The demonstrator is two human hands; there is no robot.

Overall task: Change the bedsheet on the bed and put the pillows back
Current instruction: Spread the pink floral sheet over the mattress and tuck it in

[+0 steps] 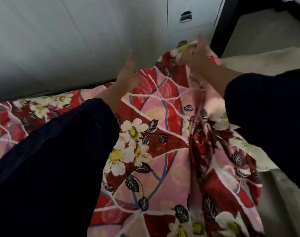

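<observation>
Head view shows the red-and-pink floral fabric bedsheet (154,142) only partly spread over the pale cream mattress (282,199), whose right side lies bare. Spreading and tucking look unfinished, and no pillows are in view. The right hand (195,53) grips a bunched far edge of the sheet, lifted near the grey cabinet (193,29). The left hand (128,75) reaches forward above the sheet, fingers extended, apparently holding nothing. Both hands are blurred, and dark sleeves hide much of the bed.

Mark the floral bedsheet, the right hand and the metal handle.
floral bedsheet (163,117): head view, flat pink patch mid-sheet.
right hand (195,57): head view, back of hand.
metal handle (186,17): head view, its middle.
</observation>
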